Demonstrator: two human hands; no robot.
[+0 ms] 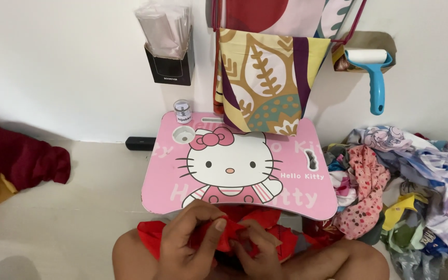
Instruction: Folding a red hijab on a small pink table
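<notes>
My left hand (190, 239) and my right hand (257, 253) are both closed on a piece of bright red cloth (245, 228), bunched between the fingers over my lap at the bottom of the view. The cloth spreads out under both hands and partly under the near edge of a small pink lap table (296, 171) with a cartoon cat printed on it. My knees show at the bottom left and right.
A small clear jar (182, 111) stands at the table's far left corner beside a round cup hole (184, 136). A patterned cloth (265, 83) hangs from the wall. A blue lint roller (374, 72), a black wall holder (169, 65), a pile of mixed fabrics (405, 176) right, dark red cloth (19, 155) left.
</notes>
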